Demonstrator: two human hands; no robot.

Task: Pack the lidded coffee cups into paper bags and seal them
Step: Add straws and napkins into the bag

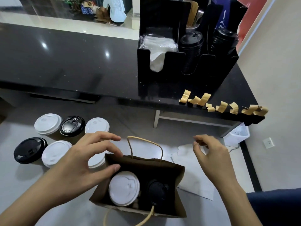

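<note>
Far left of the frame, a cluster of lidded cups sits on the pale lower surface: a white-lidded cup (47, 123) at the back, a black-lidded cup (72, 125) touching it on its right, another white lid (97, 125) beyond that. In front of them, a second black lid (30, 150) and a white one (56, 153) sit side by side, with one more white lid (96, 163) partly hidden behind the left hand.

Moving toward centre, the left hand (86, 162) hovers at the bag's left edge, fingers spread and loosely bent, thumb just at the rim, gripping nothing.

Bottom centre, the brown paper bag (176, 174) stands open, its far handle (145, 146) sticking up and the near handle (130, 217) drooping toward the camera. Inside, a white-lidded coffee cup (124, 188) sits on the left and a black-lidded coffee cup (157, 191) on the right, just beside each other.

Right of the bag, the right hand (210, 154) is raised above a white sheet of paper (195, 185), fingertips curled in close together; whether it pinches anything, I cannot tell.

Upper right, on the dark counter (65, 62), a black organizer (162, 82) holds napkins and stacks of black lids, and strips of brown tape (223, 106) hang along the counter's edge.
</note>
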